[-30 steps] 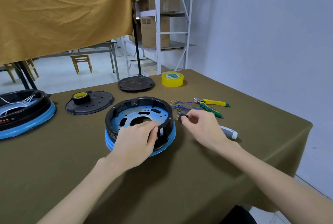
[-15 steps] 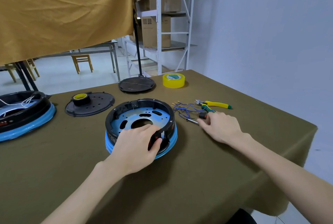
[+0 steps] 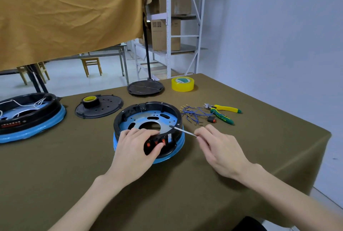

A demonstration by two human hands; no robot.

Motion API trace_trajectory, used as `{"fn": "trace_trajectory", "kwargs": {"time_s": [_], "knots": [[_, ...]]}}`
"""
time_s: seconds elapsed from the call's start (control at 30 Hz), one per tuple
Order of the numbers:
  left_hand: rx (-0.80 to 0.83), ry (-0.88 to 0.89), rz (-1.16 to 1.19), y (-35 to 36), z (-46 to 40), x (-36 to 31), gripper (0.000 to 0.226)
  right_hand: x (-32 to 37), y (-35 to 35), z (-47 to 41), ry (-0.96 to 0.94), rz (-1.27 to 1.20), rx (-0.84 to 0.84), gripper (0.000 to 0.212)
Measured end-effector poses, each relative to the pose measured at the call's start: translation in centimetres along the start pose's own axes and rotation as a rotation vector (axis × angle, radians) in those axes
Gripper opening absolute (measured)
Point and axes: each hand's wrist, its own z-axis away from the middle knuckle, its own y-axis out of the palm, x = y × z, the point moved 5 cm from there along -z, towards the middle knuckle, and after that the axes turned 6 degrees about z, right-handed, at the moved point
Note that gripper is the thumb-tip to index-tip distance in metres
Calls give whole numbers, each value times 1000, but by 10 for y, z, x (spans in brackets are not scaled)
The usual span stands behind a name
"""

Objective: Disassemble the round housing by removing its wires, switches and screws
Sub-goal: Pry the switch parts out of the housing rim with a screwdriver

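Two round housings stood on the table: one (image 3: 148, 119) under the hands, another (image 3: 29, 113) at the left edge; two black round plates lay behind them, one (image 3: 100, 107) carrying a small tape roll (image 3: 89, 100), the other (image 3: 145, 87) serving as a stand's base; so tape rolls numbered two, the larger yellow one (image 3: 182, 84) standing apart; three red switches (image 3: 156, 142) showed in the near housing's wall, and one loose switch (image 3: 211, 119) lay by a single bundle of blue wires (image 3: 193, 114); one pair of pliers (image 3: 222, 112); one screwdriver (image 3: 182, 130); two hands, left (image 3: 136, 147) and right (image 3: 220, 149).
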Motion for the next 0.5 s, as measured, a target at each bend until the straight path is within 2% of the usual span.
{"fn": "trace_trajectory", "kwargs": {"time_s": [0.07, 0.17, 0.23, 0.33, 0.5], "knots": [[-9, 3, 21, 0, 0, -1, 30, 11, 0, -3, -17, 11, 7, 33], [11, -24, 51, 0, -1, 2, 26, 16, 10, -7, -9, 29, 178, 47], [45, -33, 60, 1, -4, 5, 25, 17, 12, -5, -42, -22, 234, 42], [89, -46, 61, 3, -7, 10, 25, 21, 11, -2, -75, -125, 209, 37], [86, -64, 97, 3, -6, 13, 27, 31, 15, -6, 54, -101, 110, 27]]}}
